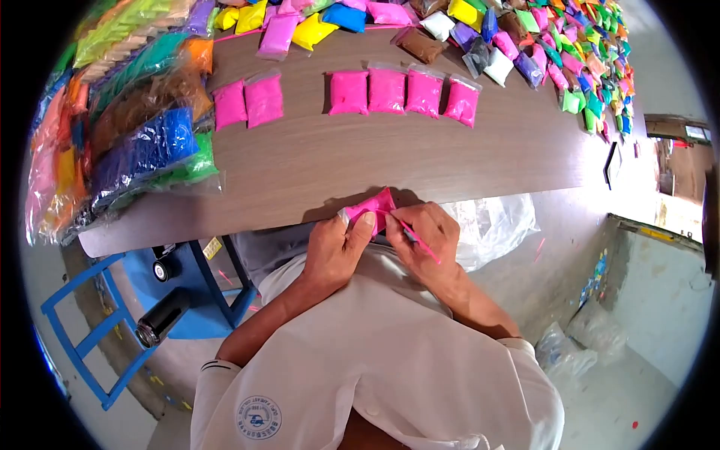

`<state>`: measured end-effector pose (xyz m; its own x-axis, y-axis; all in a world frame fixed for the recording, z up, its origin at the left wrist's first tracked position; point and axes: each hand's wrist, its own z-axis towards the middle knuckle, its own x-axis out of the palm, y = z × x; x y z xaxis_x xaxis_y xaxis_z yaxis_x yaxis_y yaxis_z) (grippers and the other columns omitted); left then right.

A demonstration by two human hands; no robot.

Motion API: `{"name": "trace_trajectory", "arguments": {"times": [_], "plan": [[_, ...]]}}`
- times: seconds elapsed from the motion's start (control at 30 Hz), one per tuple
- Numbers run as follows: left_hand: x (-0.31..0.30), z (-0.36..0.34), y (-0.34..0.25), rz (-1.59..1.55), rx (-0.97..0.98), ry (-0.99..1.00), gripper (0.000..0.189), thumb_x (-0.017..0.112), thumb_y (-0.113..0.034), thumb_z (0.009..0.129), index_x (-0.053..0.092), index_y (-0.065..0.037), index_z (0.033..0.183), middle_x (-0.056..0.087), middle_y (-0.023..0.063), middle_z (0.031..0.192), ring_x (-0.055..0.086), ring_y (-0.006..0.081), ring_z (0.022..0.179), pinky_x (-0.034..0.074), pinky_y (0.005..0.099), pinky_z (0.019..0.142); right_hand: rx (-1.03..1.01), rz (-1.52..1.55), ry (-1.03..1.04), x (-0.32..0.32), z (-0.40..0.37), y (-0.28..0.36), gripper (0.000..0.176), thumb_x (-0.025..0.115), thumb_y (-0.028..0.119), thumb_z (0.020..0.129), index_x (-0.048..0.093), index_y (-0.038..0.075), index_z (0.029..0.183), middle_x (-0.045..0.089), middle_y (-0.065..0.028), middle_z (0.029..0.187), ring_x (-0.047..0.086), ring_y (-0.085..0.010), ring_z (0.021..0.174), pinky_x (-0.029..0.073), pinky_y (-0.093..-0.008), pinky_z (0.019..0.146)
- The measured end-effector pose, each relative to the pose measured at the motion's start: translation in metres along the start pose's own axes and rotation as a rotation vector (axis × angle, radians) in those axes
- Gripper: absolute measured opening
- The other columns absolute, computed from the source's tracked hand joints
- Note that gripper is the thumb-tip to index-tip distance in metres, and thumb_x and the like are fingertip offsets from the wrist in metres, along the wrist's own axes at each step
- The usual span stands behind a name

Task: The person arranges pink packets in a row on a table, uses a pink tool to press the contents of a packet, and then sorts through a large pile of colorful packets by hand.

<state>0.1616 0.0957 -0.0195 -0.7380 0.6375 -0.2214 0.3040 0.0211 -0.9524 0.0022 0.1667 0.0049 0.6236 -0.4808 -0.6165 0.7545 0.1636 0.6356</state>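
At the table's near edge my left hand is closed around a small bright pink packet, thumb pressed on its face. My right hand is closed right beside it, pinching a thin pink strip that slants down across the fingers. Whether the strip joins the packet is hidden by the fingertips. Farther back on the table lies a row of several pink packets, with a pair of pink packets to their left.
Large clear bags of coloured packets are stacked at the left of the brown table. A heap of mixed small packets covers the far right. A blue chair, a black flask and clear plastic bags are below.
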Motion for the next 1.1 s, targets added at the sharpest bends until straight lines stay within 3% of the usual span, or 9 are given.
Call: {"name": "trace_trajectory", "arguments": {"times": [0.07, 0.17, 0.27, 0.4, 0.5, 0.63, 0.8, 0.93, 1.1], "plan": [[-0.002, 0.000, 0.000, 0.024, -0.030, 0.016, 0.032, 0.054, -0.030, 0.100, 0.063, 0.001, 0.098, 0.063, 0.0147, 0.070, 0.059, 0.0272, 0.060, 0.047, 0.0378, 0.060, -0.003, 0.009, 0.000, 0.000, 0.006, -0.002, 0.021, 0.078, -0.003, 0.072, 0.063, 0.004, 0.085, 0.062, -0.0093, 0.071, 0.058, -0.0253, 0.058, 0.045, -0.0343, 0.050], [-0.003, -0.001, -0.005, 0.011, 0.001, 0.020, 0.034, 0.050, -0.029, 0.103, 0.061, 0.000, 0.093, 0.062, 0.0060, 0.071, 0.057, 0.0133, 0.065, 0.047, 0.0317, 0.062, 0.035, 0.041, 0.021, 0.000, 0.007, -0.004, 0.019, 0.078, -0.002, 0.073, 0.063, 0.003, 0.085, 0.061, -0.0095, 0.070, 0.058, -0.0258, 0.058, 0.045, -0.0344, 0.050], [-0.001, 0.000, -0.004, -0.013, 0.009, 0.017, 0.033, 0.054, -0.029, 0.100, 0.063, 0.002, 0.099, 0.062, 0.0142, 0.068, 0.058, 0.0265, 0.059, 0.047, 0.0372, 0.059, 0.055, -0.142, 0.076, -0.009, 0.013, -0.011, 0.016, 0.076, -0.001, 0.075, 0.063, 0.002, 0.084, 0.061, -0.0090, 0.070, 0.058, -0.0250, 0.059, 0.045, -0.0342, 0.050], [0.000, -0.001, -0.003, -0.068, 0.020, 0.005, 0.033, 0.054, -0.030, 0.100, 0.063, 0.002, 0.097, 0.064, 0.0144, 0.069, 0.060, 0.0267, 0.059, 0.047, 0.0373, 0.059, 0.099, -0.030, 0.039, -0.021, 0.018, -0.012, 0.015, 0.075, -0.002, 0.075, 0.065, 0.003, 0.085, 0.064, -0.0082, 0.073, 0.060, -0.0223, 0.060, 0.046, -0.0337, 0.051], [-0.002, -0.001, -0.004, -0.048, 0.019, 0.021, 0.034, 0.055, -0.030, 0.100, 0.064, 0.002, 0.097, 0.064, 0.0149, 0.070, 0.061, 0.0273, 0.060, 0.047, 0.0376, 0.059, 0.004, 0.028, 0.012, -0.012, 0.014, 0.001, 0.015, 0.075, -0.002, 0.076, 0.065, 0.004, 0.085, 0.064, -0.0084, 0.074, 0.061, -0.0232, 0.061, 0.047, -0.0337, 0.053], [-0.003, 0.001, -0.001, -0.013, 0.001, 0.023, 0.034, 0.055, -0.031, 0.099, 0.065, 0.002, 0.097, 0.064, 0.0156, 0.069, 0.061, 0.0288, 0.059, 0.047, 0.0380, 0.058, 0.027, -0.166, 0.048, -0.006, 0.013, -0.022, 0.018, 0.076, -0.002, 0.073, 0.064, 0.004, 0.084, 0.064, -0.0080, 0.073, 0.060, -0.0248, 0.062, 0.048, -0.0346, 0.055], [0.002, -0.001, 0.004, -0.016, 0.043, -0.010, 0.032, 0.055, -0.030, 0.099, 0.065, 0.001, 0.099, 0.063, 0.0166, 0.069, 0.060, 0.0303, 0.058, 0.047, 0.0388, 0.057, -0.014, -0.023, 0.001, -0.007, 0.009, 0.007, 0.018, 0.076, -0.004, 0.073, 0.063, 0.004, 0.082, 0.061, -0.0079, 0.070, 0.057, -0.0253, 0.059, 0.046, -0.0343, 0.052], [0.001, 0.001, 0.003, -0.022, 0.045, -0.008, 0.031, 0.055, -0.029, 0.099, 0.065, 0.000, 0.101, 0.063, 0.0168, 0.068, 0.060, 0.0303, 0.058, 0.047, 0.0389, 0.057, 0.038, -0.140, 0.035, -0.007, 0.012, -0.021, 0.024, 0.078, -0.002, 0.069, 0.064, 0.004, 0.088, 0.062, -0.0098, 0.074, 0.060, -0.0295, 0.064, 0.049, -0.0380, 0.054], [0.000, 0.000, 0.003, 0.001, 0.064, -0.006, 0.031, 0.055, -0.029, 0.099, 0.065, 0.000, 0.102, 0.062, 0.0163, 0.068, 0.060, 0.0293, 0.057, 0.047, 0.0390, 0.057, 0.021, -0.044, 0.019, -0.010, 0.010, -0.003, 0.020, 0.077, -0.003, 0.070, 0.064, 0.004, 0.084, 0.061, -0.0093, 0.072, 0.059, -0.0301, 0.061, 0.048, -0.0390, 0.053]]}}
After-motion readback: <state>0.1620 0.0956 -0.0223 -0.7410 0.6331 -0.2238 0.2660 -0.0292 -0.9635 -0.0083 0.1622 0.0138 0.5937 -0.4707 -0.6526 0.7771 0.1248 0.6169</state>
